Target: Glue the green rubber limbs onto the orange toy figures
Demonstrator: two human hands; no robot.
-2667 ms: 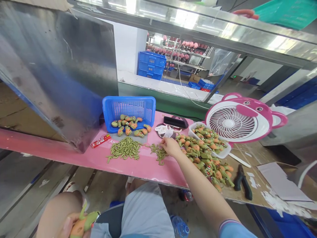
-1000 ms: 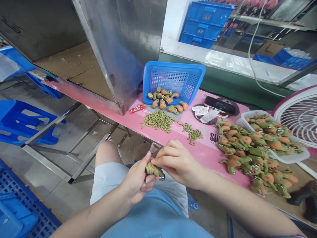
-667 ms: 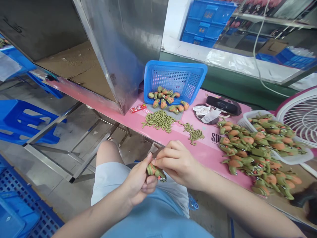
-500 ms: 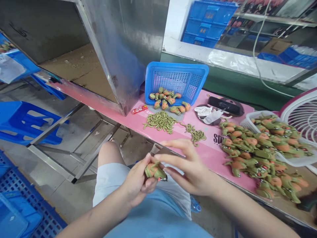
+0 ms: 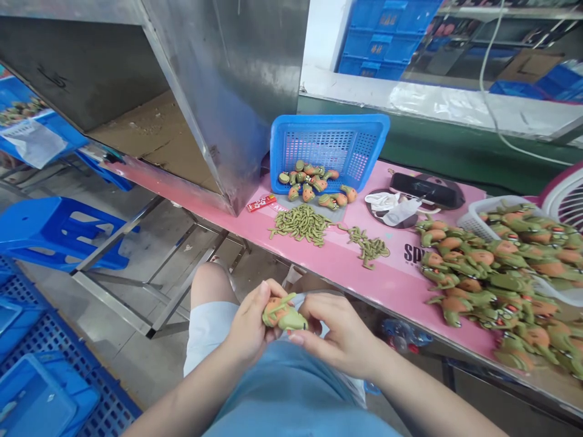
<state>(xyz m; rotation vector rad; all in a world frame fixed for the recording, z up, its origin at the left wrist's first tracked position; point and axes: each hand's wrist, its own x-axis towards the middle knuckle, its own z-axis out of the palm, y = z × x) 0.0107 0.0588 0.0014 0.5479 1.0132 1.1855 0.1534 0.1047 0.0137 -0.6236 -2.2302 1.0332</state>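
A grey sheet-metal cabinet (image 5: 246, 85), scuffed and streaked, its hollow side floored with torn brown cardboard, blocks the view over the left rear of the long, smooth pink-topped bench (image 5: 359, 282). Behind the bench, a stack of blue plastic crates (image 5: 387, 36) is cut off by the upper edge; at left stands a glossy blue moulded stool (image 5: 50, 227). The pink-and-white fan (image 5: 567, 200) is cropped at the right edge.

On the bench, a blue perforated plastic basket (image 5: 330, 121) has green-and-orange figurines (image 5: 314, 179) in it and just in front of it. A translucent white plastic tray (image 5: 485, 218) at right is piled with more, and a dense heap of figurines (image 5: 473, 285) spreads beside it, partly covering black printed lettering. Between basket and tray lies a black oblong case (image 5: 426, 189).

The left hand (image 5: 250, 325) grasps one rounded, matte green-and-orange figurine (image 5: 282, 315) above the lap, in front of the bench; its underside is hidden. The right hand (image 5: 339, 331) has thumb and forefinger bent around one end of it; whether they grip cannot be told. A slim green strip (image 5: 288, 298) lies across the figurine's top.

Near the basket are a flat red packet (image 5: 262, 203), a mound of small, curved green pieces (image 5: 300, 224) and a looser cluster of them (image 5: 371, 247).
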